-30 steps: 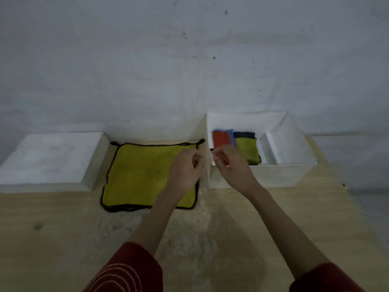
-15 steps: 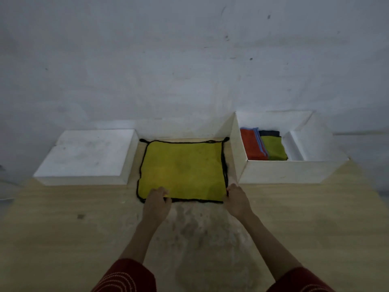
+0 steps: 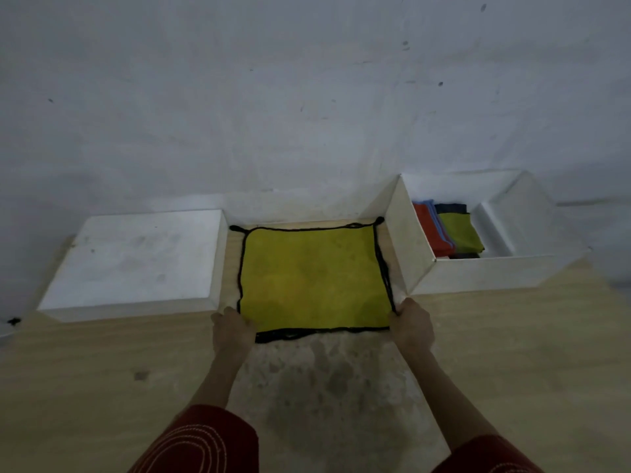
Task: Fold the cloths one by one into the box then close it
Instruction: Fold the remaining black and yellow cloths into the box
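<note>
Yellow cloth held at two corners, four folded cloths in the box

One yellow cloth [image 3: 314, 278] with a black edge lies flat and unfolded on the wooden table [image 3: 512, 353], and it spreads away from the grip toward the wall [image 3: 307, 97]. Two hands are on it. The left hand [image 3: 234, 327] covers the near left corner with curled fingers and grasps it. The right hand [image 3: 411, 324] pinches the near right corner, where the black edge runs into its fingers. Between the two hands the near edge of the cloth is a little wrinkled.

One open white box [image 3: 478, 276] stands just to the right of the right hand's grip and beyond it; its left wall is just beside the right edge of the cloth. Four folded cloths show inside its left part: one red cloth [image 3: 435, 237], one thin blue cloth [image 3: 436, 216] beside it, one dark cloth [image 3: 450, 208] further back, and one green-yellow cloth [image 3: 461, 233]. In the right part of the box sits one white insert [image 3: 502, 230].

One white lid [image 3: 136, 257] lies to the left of the left hand's grip, just beside the left edge of the cloth.
</note>
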